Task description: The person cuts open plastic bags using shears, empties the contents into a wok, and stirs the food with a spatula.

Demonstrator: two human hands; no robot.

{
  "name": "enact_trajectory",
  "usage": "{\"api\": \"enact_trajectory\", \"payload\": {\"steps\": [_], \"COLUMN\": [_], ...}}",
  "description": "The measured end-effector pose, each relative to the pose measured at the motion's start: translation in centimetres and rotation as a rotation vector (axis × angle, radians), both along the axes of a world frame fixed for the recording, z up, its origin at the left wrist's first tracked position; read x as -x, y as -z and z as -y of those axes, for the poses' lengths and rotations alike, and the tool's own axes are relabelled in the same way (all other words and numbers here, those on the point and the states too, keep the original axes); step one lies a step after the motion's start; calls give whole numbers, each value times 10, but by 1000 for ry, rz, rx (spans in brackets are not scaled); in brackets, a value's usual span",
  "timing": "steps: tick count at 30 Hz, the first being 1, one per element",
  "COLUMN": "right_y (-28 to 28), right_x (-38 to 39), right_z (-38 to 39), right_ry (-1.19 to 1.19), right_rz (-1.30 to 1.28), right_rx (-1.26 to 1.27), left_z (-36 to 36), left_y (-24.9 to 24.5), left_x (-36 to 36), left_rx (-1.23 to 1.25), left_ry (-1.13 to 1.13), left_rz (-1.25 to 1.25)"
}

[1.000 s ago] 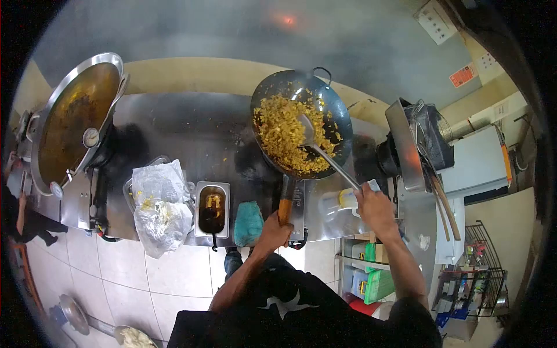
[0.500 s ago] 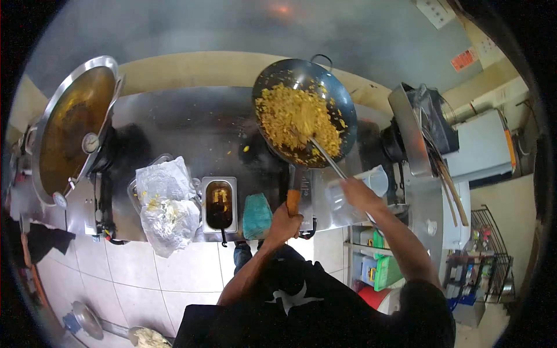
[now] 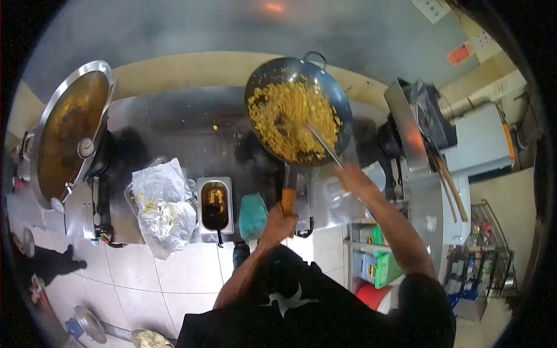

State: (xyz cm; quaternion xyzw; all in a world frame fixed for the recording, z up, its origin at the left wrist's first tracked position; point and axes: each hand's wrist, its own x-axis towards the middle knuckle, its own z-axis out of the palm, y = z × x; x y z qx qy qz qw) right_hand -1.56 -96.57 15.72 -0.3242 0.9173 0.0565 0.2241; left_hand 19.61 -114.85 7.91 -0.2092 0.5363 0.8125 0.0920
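Note:
My left hand (image 3: 278,227) is closed around the wooden handle (image 3: 288,202) of a dark wok (image 3: 343,101). The wok sits at the back of the steel counter, tilted toward me, with loose yellow fried rice (image 3: 293,110) across its bottom. My right hand (image 3: 355,181) grips the metal shaft of a long-handled cooking utensil (image 3: 326,145). Its head is buried in the rice and blurred, so whether it is a ladle or a spatula does not show. Beside my left hand lies a folded teal cloth (image 3: 253,216).
Left of the cloth are a steel container (image 3: 201,191) of dark sauce and crumpled foil (image 3: 165,211). A wide oil pan (image 3: 107,68) with a dial thermometer (image 3: 85,148) stands far left. A clear plastic jug (image 3: 376,174) is near my right hand; a steel pan (image 3: 405,124) stands beyond.
The utensil has swept through the rice, shifting it and baring a darker patch. Wok and both hands appear slightly further left. At the lower left edge, a dark shape has moved.

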Motion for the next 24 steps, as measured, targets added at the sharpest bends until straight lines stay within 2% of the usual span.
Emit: {"api": "enact_trajectory", "payload": {"steps": [3, 4, 5, 7, 8, 10, 11, 12, 13, 14, 16, 19, 20, 23, 24], "right_y": [-11, -37, -37, -9, 22, -35, -108, -149, -158, -207, -242, -214, -184, -131, -134], "right_x": [-19, -38, -25, 2, 37, 60, 41, 41, 61, 39, 19, 36, 60, 48, 39], "right_z": [33, 21, 14, -15, -25, 12, 40, 41, 13, 29, 42, 31, 20, 27, 40], "right_ry": [210, 33, 79, 185, 120, -42, 111, 19, -252, -275, 31, -10, -42, -70, -23], "right_rz": [170, 163, 91, -29, -20, -108, -232, -332, -480, -416, -434, -461, -413, -564, -560], "right_rx": [70, 97, 125, 164, 97, -92, -101, -123, -82, -299, -500, -566, -468, -70, -107], "left_z": [-2, 1, 3, 2, 1, 2, 2, 2, 0, -1, 3, -1, 0, 3, 4], "left_y": [5, -7, -14, -10, -10, -13, -12, -9, -7, -6, -5, 2, 1, -6, -3], "left_x": [-1, -1, 0, -1, -3, -2, -2, -1, -2, -4, -2, -3, -2, -2, 1], "left_rx": [-6, 1, 9, -23, -56, -64, -84, -105, -127, -102, -44, -113, -89, -26, -26], "left_ry": [39, 21, -2, -38, -39, -4, -17, -29, -37, -11, 21, -46, -33, 1, -8], "left_rz": [32, 50, 66, 16, 13, 61, 70, 79, 91, 74, 28, -3, 24, 46, 43]}}
